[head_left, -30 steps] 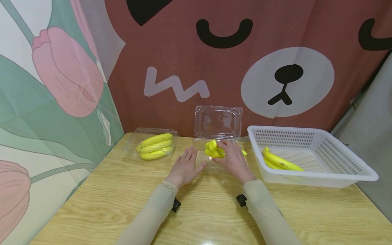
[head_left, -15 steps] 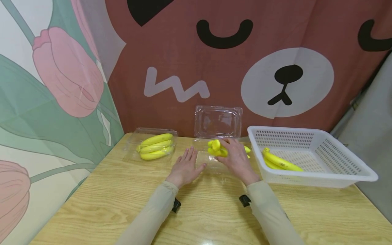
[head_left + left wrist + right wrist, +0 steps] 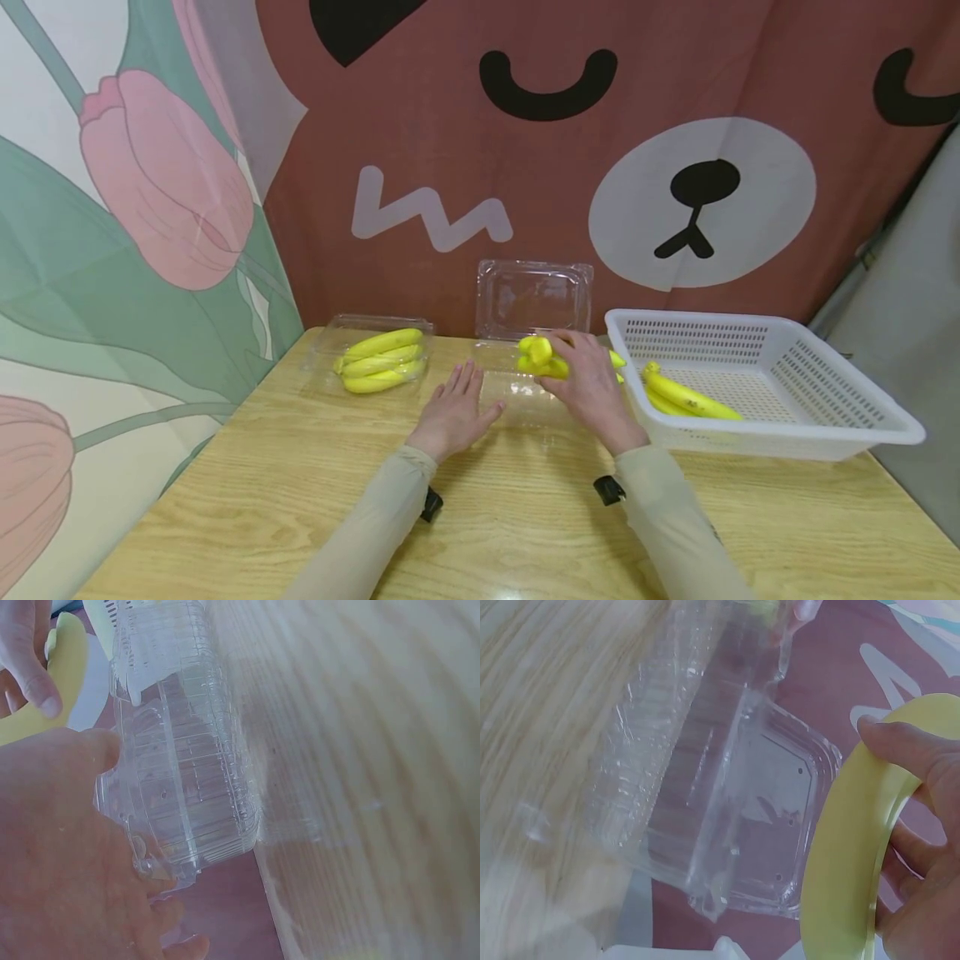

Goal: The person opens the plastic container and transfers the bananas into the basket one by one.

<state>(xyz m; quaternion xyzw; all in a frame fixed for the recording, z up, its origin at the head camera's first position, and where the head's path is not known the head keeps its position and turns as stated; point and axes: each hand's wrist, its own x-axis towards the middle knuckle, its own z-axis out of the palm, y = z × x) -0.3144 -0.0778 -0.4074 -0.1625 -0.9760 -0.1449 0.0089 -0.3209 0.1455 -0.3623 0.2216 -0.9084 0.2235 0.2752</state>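
Note:
My right hand grips a bunch of yellow bananas, stem end to the left, raised over an open clear plastic clamshell box. In the right wrist view, thumb and fingers curl around the banana, and the box lies below it. The left hand lies with straight fingers at the box's left side; the left wrist view has this hand right at the rim of the box. The box's lid stands upright at the back. Nothing shows inside the box.
To the left, a second clear box contains several bananas. A white plastic basket stands on the right, with bananas at its left end. A printed curtain hangs behind the wooden table.
The right hand has lifted the bananas out of the box and shifted them to the right, toward the basket. The left hand has stayed in place.

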